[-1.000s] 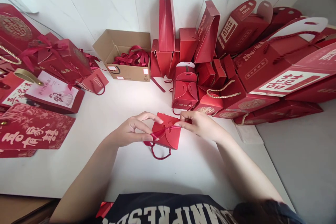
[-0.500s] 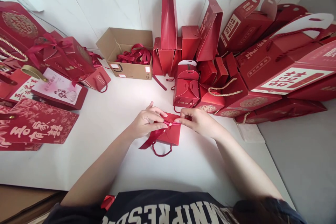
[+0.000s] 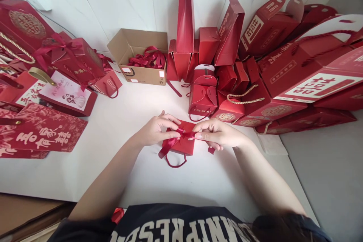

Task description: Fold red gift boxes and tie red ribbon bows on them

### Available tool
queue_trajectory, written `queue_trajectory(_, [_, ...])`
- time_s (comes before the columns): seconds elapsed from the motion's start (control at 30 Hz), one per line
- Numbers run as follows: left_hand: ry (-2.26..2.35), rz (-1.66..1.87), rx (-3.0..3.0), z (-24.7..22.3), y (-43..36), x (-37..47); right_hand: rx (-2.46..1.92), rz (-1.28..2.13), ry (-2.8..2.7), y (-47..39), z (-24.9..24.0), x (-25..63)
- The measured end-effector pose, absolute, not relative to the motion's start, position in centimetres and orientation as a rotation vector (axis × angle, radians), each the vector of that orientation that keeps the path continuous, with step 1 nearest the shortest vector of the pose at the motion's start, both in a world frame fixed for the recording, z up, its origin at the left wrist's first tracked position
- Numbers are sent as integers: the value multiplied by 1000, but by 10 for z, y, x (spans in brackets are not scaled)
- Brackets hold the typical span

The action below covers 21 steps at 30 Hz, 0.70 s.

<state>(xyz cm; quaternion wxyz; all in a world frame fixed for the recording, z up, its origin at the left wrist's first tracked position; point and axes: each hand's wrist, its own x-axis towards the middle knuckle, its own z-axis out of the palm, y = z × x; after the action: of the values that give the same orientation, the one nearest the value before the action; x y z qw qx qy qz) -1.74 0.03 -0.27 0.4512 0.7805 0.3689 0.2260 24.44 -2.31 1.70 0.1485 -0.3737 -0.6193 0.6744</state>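
Observation:
A small red gift box (image 3: pixel 185 147) lies on the white table in front of me, its twisted cord handle (image 3: pixel 176 166) toward my body. Dark red satin ribbon (image 3: pixel 171 144) is looped over the top of the box. My left hand (image 3: pixel 159 128) pinches the ribbon at the box's left side between thumb and fingers. From the right, my right hand (image 3: pixel 217 133) grips another part of the ribbon between thumb and forefinger, pulled out level over the box top. One ribbon tail (image 3: pixel 211 150) hangs below the right hand. The ribbon's middle is partly hidden by my fingers.
An open cardboard box (image 3: pixel 146 76) with loose red ribbon (image 3: pixel 150 58) stands at the back. Red boxes (image 3: pixel 202 96) crowd the right and back, some stacked. More red gift bags and boxes (image 3: pixel 52 128) fill the left. A marble-patterned wall (image 3: pixel 127 0) rises behind.
The right hand has turned and now holds a length of ribbon with its tail showing below. The left hand keeps its pinch. The view has shifted slightly.

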Motion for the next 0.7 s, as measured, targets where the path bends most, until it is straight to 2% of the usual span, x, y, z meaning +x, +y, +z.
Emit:
queue_trajectory(0.43, [878,556,1933,0,-5,-15,-1000,1827,-1889,-31,13,232])
queue_trajectory(0.7, [763,598,1733,10,-7,-35,-1032,1753,-1818,-28,29,243])
